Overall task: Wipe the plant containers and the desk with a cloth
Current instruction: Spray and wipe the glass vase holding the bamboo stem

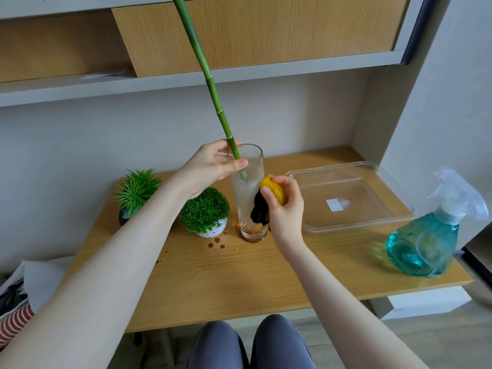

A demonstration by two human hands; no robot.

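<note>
A tall clear glass vase [246,193] stands on the wooden desk [239,275], with a long green bamboo stalk [210,83] leaning out of it to the upper left. My left hand [213,166] grips the vase's rim, thumb and fingers around the stalk. My right hand [285,206] holds a yellow and black cloth [266,201] pressed against the vase's right side. Left of the vase sit a round green plant in a white pot [206,211] and a spiky green plant in a dark pot [137,191]. Brown drops [215,242] stain the desk by the vase's base.
A clear plastic tray [354,198] lies at the right back of the desk. A blue-green spray bottle [431,235] stands near the right front edge. A shelf and wooden cabinet [253,35] hang above. My knees show under the front edge.
</note>
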